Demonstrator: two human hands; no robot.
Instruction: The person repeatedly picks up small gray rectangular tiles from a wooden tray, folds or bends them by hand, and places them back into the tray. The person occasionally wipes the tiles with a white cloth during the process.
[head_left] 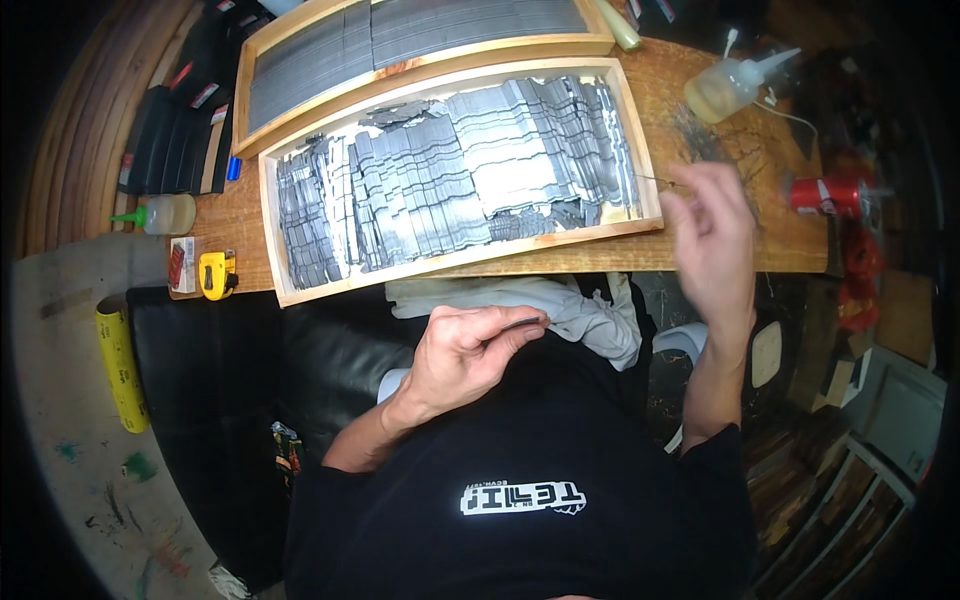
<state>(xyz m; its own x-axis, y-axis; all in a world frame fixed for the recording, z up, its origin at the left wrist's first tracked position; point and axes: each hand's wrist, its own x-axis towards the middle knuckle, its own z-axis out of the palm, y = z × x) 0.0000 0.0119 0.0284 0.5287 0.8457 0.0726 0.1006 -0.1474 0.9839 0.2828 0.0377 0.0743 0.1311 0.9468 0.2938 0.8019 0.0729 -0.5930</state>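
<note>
My left hand (465, 350) is closed in a pinch in front of my chest, with the edge of a small dark grey flat piece (522, 323) showing between thumb and forefinger. Most of that piece is hidden by the fingers. Beyond it on the table lies a shallow wooden tray (470, 250) filled with rows of thin grey strips (415, 190), several of them broken or out of line. Just off the tray's right end, my right hand (712, 215) is slightly blurred, its fingers bent together. A thin dark sliver (660, 180) sticks out from its fingertips over the tray's rim.
Behind stands a second wooden tray (425, 70) of neat grey strips. Dark slivers (705, 135) are scattered by a squeeze bottle (722, 90); a red can (830, 196) is at right. At left are a yellow tape measure (215, 275) and a green-tipped bottle (168, 214).
</note>
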